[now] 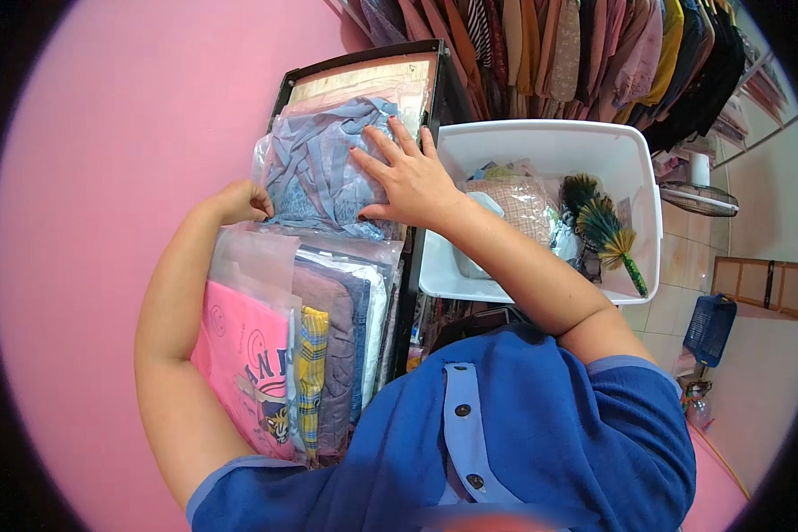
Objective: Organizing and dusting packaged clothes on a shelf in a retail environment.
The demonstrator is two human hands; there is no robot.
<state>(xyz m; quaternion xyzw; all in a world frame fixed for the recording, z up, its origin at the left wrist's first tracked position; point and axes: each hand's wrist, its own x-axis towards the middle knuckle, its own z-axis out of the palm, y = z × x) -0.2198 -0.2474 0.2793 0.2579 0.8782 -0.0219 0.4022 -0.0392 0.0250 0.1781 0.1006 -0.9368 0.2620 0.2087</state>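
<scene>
A light-blue patterned garment (326, 159), crumpled and with long fabric strips, lies in a clear plastic bag (261, 159). My right hand (409, 176) rests flat on the garment's right side, fingers spread. At the lower left corner, my left hand (243, 201) has its fingers curled together and pinches the bag's edge; its fingertips are partly hidden. Nearer my body stands a row of bagged folded clothes: a pink printed shirt (246, 359), a yellow plaid piece (313, 346), a mauve one (326, 359) and several others. All sit on a black-framed shelf (366, 56).
To the right, a white plastic bin (545, 133) holds bagged clothes (515, 203) and a feather duster (605, 229). Clothes hang on a rack (525, 53) behind it. A fan (698, 198) and a blue basket (709, 330) are farther right. A pink wall (106, 166) borders the left.
</scene>
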